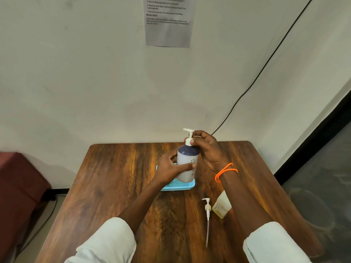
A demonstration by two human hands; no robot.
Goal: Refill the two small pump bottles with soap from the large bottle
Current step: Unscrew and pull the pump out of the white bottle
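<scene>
wooden brown table (117,186) against a plain pale wall (76,73) — both hands on one pump bottle.

left hand (169,169) grips the body of the white, dark-shouldered pump bottle (187,166), standing upright in a shallow light-blue mesh tray (178,186); right hand (207,149) pinches the white pump collar (189,142) with curled fingers. nearer the person — a loose white pump head with long tube (207,215) lies beside a pale yellow bottle (221,205), partly hidden by the right forearm.
</scene>
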